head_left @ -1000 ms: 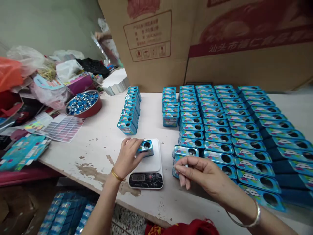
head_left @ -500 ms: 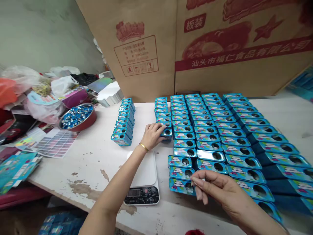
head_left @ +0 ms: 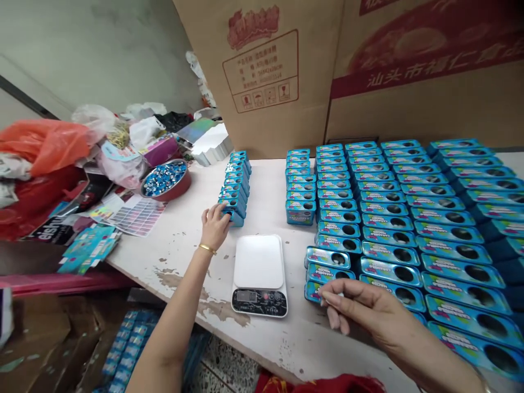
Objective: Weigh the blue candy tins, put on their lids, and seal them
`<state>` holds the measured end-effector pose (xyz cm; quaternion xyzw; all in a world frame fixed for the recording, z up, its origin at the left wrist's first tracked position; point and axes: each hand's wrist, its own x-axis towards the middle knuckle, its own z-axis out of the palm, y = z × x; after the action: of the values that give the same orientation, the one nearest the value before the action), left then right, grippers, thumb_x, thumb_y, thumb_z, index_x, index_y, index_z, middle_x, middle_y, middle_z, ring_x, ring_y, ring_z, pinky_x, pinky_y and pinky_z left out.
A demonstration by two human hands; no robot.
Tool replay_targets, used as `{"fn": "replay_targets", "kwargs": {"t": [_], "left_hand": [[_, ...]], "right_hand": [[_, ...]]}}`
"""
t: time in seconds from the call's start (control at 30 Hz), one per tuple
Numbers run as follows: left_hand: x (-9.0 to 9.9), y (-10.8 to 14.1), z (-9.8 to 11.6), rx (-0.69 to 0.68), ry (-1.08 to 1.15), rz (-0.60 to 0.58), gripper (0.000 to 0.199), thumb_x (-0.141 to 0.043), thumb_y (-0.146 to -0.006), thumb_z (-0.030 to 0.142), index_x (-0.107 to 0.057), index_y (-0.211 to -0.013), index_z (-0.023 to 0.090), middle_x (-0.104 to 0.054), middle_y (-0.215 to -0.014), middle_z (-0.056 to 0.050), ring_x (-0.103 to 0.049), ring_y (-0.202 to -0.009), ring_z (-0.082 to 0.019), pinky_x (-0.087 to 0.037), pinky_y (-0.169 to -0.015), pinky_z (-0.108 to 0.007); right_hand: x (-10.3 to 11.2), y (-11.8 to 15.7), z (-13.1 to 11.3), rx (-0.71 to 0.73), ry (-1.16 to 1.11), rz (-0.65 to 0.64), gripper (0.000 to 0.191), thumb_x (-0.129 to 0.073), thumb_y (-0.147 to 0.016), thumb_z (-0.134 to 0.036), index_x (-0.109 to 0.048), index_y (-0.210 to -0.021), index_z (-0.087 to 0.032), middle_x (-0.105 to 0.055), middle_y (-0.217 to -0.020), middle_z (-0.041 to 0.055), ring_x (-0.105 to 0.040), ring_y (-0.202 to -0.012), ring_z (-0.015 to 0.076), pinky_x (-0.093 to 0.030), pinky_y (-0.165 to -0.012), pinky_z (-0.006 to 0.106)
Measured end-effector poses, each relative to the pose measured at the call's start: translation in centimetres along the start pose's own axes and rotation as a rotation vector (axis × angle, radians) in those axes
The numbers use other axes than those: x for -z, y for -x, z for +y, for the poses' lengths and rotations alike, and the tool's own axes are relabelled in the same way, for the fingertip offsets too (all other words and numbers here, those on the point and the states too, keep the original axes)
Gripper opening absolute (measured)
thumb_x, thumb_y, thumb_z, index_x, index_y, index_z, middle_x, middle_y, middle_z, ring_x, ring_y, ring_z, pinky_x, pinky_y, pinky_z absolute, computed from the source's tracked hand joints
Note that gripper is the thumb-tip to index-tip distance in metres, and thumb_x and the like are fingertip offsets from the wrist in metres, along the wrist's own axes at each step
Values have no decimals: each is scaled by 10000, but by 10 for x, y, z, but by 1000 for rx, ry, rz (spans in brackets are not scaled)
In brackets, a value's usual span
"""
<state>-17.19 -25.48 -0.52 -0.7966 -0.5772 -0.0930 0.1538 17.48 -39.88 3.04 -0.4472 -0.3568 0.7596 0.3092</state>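
resting at the near end of the left row of blue tins, the left hand is half curled, its fingers laid over the nearest tin; whether a firm grip is taken cannot be told. the right hand is held over the front of the tin rows at right, thumb and fingertips nearly met; whether anything is pinched there cannot be made out. through the round openings in the tin tops, mostly dark insides are shown. a red bowl is heaped with blue-and-silver pieces. the white scale is set near the worn front edge of the surface. a strip of room is left between the left row and the short row; behind, the surface is bounded by tall cardboard.
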Motion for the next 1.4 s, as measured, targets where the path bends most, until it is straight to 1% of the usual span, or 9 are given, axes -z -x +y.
{"fn": "replay_targets", "kwargs": {"t": [0.23, 0.33, 0.5, 0.63, 0.77, 0.87, 1.0, 1.13, 1.4], "left_hand": [[86, 8, 44, -257, 16, -158, 153, -500, -906, 311, -591, -872, 193, -617, -1051, -85, -563, -926, -226, -417, -846, -400], [103, 19, 70, -366, 58, -245, 164, -492, -913, 308, -593, -886, 182, -606, -1013, -78, -555, -860, -204, -429, -731, -338], [86, 29, 95, -422, 113, -308, 116, -522, -897, 253, -603, -889, 170, -612, -1029, -83, -570, -867, -200, -448, -735, -337], [86, 33, 93, -364, 248, -205, 185, -589, -866, 325, -577, -971, 173, -600, -1140, -95, -569, -1013, -224, -463, -857, -379], [93, 54, 72, -80, 445, 64, 228, -556, -885, 388, -544, -987, 185, -610, -1104, -86, -561, -1055, -200, -461, -909, -369], [76, 89, 51, 189, 515, 174, 197, -535, -898, 367, -551, -965, 183, -626, -979, -62, -587, -959, -173, -479, -864, -331], [30, 149, 35, 444, 580, 93, 194, -529, -885, 364, -573, -920, 179, -629, -895, -49, -596, -854, -164, -499, -804, -320], [0, 189, 37, 530, 627, 55, 169, -524, -878, 325, -580, -924, 173, -616, -921, -63, -590, -882, -174, -501, -817, -340], [-10, 195, 47, 546, 601, 125, 141, -521, -873, 296, -592, -917, 183, -577, -952, -67, -562, -937, -193, -481, -864, -366]], "right_hand": [[3, 19, 0, -27, 46, 47, 398, -715, -725, -517, -684, -869, -146, -632, -637, 22, -526, -561, 99, -435, -577, 229], [4, 26, 2, -26, 71, 54, 390, -710, -735, -515, -683, -857, -146, -631, -638, 25, -525, -566, 103, -443, -590, 239], [-2, 29, 4, -6, 139, 18, 424, -723, -701, -544, -690, -845, -146, -628, -624, 30, -537, -560, 121, -452, -582, 263], [-2, 31, 8, -14, 185, -2, 390, -706, -731, -525, -699, -836, -150, -642, -656, 41, -560, -602, 130, -460, -611, 265], [-4, 33, 8, -35, 235, -4, 388, -696, -735, -530, -710, -826, -153, -651, -667, 52, -565, -619, 145, -466, -626, 284], [-10, 32, 5, -59, 272, -13, 391, -700, -722, -543, -706, -778, -156, -643, -646, 48, -564, -618, 146, -467, -635, 286], [-16, 23, 2, -45, 314, -21, 383, -698, -723, -543, -701, -752, -161, -640, -648, 47, -572, -625, 152, -476, -648, 295], [-23, 10, -6, 10, 373, -44, 371, -703, -718, -541, -689, -721, -170, -628, -631, 40, -554, -601, 144, -467, -611, 286], [-56, -29, -42, 206, 577, -18, 372, -683, -727, -544, -656, -724, -174, -603, -588, 16, -509, -524, 108, -421, -514, 245]]}}
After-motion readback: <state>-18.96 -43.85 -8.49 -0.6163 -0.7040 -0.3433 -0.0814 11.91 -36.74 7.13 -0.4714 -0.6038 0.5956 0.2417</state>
